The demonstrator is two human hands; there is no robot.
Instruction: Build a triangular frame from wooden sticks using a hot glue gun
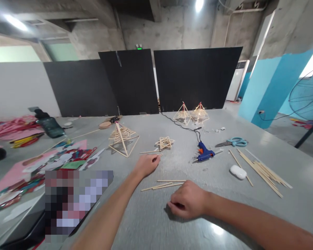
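1. Wooden sticks make up the work: a layered star frame (165, 143) sits on the desk (141, 225) just beyond the left hand (147, 164), with one single stick (149, 151) lying beside it.
2. The left hand is curled, knuckles up; a pale tip shows by its fingers, but at this distance I cannot tell whether it is gripped.
3. The right hand (188, 198), nearer the wearer, is folded into a loose fist on the desk, with nothing visible inside it.
4. Done, by the look of it: one stepped pyramid (122, 139) beyond and left of the left hand, and two more, an unlit pyramid (183, 114) and a lit pyramid (200, 113), far ahead of the right hand.
5. The star frame seems only partly built, being much flatter than those pyramids.
6. Left over: loose sticks (167, 185) between the hands, unattached, and a larger stick pile (266, 172) well right of the right hand. The blue glue gun (205, 152) lies beyond that hand, held by neither.
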